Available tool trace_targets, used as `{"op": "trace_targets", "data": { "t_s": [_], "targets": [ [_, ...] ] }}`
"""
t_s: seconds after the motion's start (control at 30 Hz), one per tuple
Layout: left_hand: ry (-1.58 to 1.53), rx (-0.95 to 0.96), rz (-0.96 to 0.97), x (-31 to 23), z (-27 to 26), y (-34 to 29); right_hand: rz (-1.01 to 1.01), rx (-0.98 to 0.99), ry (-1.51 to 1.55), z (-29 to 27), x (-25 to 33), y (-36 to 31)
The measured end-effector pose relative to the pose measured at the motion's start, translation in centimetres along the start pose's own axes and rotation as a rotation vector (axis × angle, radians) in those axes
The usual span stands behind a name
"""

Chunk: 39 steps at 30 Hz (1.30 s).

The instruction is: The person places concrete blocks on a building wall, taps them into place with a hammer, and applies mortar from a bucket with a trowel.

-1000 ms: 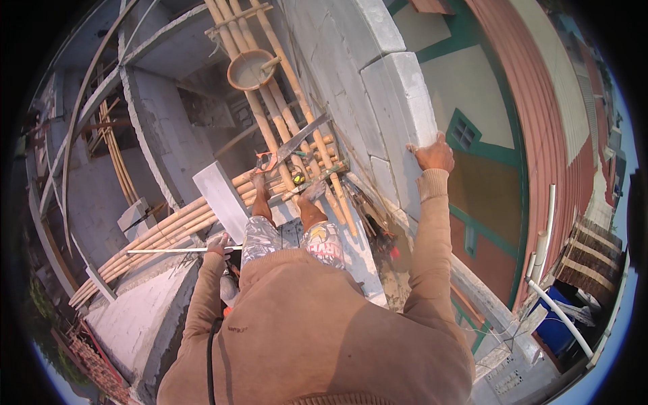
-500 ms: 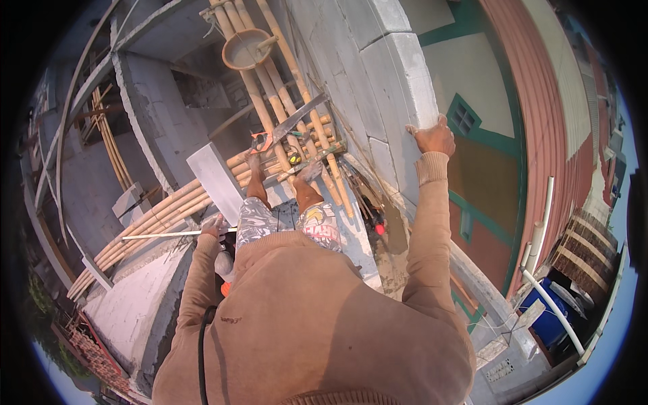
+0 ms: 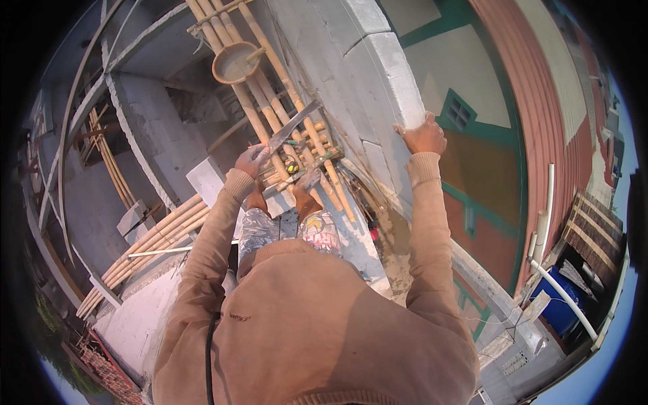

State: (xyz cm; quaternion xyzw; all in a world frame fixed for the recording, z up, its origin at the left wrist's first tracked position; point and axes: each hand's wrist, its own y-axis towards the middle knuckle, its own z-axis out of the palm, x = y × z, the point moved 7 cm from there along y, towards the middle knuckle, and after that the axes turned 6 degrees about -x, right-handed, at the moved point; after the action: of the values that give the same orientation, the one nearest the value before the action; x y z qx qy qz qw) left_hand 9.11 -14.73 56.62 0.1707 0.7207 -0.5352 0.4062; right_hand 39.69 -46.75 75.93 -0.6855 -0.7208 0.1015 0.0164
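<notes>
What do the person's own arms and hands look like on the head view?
Both arms wear long, plain brown sleeves ending in ribbed cuffs. The left hand and right hand are bare, without gloves.

The head-worn fisheye looks down on both hands (image 3: 425, 137).

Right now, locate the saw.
In the head view, the saw slants across the bamboo poles, left of centre, below the bowl, its wide end at the left hand.
</notes>
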Motion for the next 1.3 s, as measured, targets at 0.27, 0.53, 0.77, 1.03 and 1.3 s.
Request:
{"op": "trace_targets", "data": {
  "t_s": [0.27, 0.53, 0.77, 1.03, 1.3],
  "targets": [
    [0.204, 0.098, 0.121, -20.9, 19.1, 8.6, -0.171, 0.092, 0.294, 0.8, -2.1, 1.4],
    [0.116, 0.069, 0.025, -25.6, 23.9, 6.9, -0.208, 0.197, 0.783, 2.7, -6.2, 2.5],
    [0.073, -0.013, 0.091, -25.7, 24.5, 7.2, -0.156, 0.096, 0.651, 2.2, -5.7, 2.5],
    [0.004, 0.100, 0.043, -24.1, 24.9, 9.5, -0.093, -0.013, 0.520, 2.1, -5.2, 1.2],
    [-0.084, 0.128, 0.050, -23.7, 25.6, 10.3, -0.079, -0.173, 0.572, 3.7, -5.4, 0.5]
  ]
}}
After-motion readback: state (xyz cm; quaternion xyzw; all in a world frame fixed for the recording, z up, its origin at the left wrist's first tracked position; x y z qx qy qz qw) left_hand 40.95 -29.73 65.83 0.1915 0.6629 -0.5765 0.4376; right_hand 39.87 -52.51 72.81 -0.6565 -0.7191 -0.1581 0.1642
